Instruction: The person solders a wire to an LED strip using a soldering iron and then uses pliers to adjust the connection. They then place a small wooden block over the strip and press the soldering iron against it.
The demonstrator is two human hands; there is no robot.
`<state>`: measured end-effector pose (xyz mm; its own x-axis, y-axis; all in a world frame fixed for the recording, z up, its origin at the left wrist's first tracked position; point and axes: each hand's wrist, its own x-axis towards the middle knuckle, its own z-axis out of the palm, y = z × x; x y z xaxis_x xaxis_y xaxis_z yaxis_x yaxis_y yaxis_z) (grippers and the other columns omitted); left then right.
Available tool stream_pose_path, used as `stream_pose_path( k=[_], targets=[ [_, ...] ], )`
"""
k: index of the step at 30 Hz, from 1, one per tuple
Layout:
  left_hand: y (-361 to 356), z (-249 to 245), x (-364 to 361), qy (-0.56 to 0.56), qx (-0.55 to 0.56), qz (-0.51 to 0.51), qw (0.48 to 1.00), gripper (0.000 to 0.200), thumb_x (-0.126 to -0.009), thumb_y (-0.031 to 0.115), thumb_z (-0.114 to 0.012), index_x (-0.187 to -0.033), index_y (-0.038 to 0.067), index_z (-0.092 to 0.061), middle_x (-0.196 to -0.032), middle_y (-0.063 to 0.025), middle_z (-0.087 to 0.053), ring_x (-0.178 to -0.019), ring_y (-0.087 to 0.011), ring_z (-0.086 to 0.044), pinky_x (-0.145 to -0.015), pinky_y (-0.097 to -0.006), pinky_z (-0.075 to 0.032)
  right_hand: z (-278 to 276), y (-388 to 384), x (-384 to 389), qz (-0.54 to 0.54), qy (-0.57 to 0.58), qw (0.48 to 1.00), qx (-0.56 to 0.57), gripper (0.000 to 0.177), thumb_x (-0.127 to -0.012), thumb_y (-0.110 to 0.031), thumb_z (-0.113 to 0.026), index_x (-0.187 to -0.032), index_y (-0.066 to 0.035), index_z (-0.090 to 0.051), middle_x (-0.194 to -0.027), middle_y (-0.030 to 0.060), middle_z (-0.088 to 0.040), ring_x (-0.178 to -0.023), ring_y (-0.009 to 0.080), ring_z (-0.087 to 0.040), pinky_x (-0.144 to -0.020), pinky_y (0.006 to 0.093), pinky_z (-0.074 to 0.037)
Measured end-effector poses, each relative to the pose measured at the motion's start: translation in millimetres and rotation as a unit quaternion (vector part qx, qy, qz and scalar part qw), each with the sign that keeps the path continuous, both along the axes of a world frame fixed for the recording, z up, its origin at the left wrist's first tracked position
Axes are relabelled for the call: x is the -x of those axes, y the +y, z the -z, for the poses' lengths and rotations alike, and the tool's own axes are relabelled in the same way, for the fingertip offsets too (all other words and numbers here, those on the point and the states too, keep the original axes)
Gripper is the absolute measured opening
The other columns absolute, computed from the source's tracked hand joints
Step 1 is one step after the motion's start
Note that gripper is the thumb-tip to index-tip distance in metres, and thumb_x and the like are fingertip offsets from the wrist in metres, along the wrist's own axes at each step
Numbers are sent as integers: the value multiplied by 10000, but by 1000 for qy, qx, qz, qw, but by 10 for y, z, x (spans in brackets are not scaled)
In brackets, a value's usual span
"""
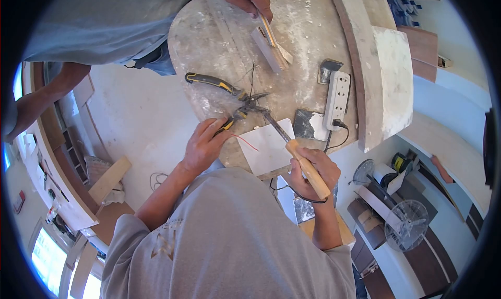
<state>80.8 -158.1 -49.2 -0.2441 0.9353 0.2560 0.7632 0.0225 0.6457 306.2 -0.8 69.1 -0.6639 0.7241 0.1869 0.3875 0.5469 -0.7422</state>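
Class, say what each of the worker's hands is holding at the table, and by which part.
The left hand grips the pliers by one yellow-black handle. The right hand holds the soldering iron by its wooden handle.

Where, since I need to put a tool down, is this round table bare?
Bare top lies between the white bar and the pliers, out to the rim of the table. A smaller patch sits between bar and power strip. The near edge is crowded: left hand on pliers, right hand with soldering iron, white sheet.
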Motion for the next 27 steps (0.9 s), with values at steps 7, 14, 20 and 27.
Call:
stream_pose_path(
  k=[7,14,20,27],
  targets=[
    [16,-4,-1,-6,-5,1,1000,256,-716,21,-756,-971,44,-737,-1207,-135,-681,-1079,-322,-633,-892,-390,-539,-95,40,20,-38,-6,999,36,342,-686,23,-760,-1025,-21,-736,-840,133,-698,-662,239,-681,-560,311,-530],
    [4,27,-6,-12,-8,1,1000,254,-717,25,-756,-970,43,-734,-1206,-139,-680,-1079,-325,-635,-890,-394,-539,-241,78,3,-48,-20,998,20,353,-673,25,-753,-1019,-47,-754,-832,106,-668,-659,223,-660,-568,302,-511],
    [-7,36,-11,-12,2,-1,1000,237,-726,37,-752,-962,49,-736,-1203,-138,-681,-1081,-325,-634,-901,-393,-542,-176,35,3,-43,-29,998,34,366,-674,12,-759,-1032,-63,-760,-857,100,-665,-667,217,-653,-561,306,-507],
    [22,-7,-6,-4,1,-1,1000,217,-726,27,-762,-941,41,-741,-1188,-142,-686,-1063,-330,-639,-890,-396,-548,-154,61,12,-64,-31,997,25,345,-680,21,-755,-1013,-67,-759,-845,85,-660,-652,216,-646,-553,306,-514]
  ],
)
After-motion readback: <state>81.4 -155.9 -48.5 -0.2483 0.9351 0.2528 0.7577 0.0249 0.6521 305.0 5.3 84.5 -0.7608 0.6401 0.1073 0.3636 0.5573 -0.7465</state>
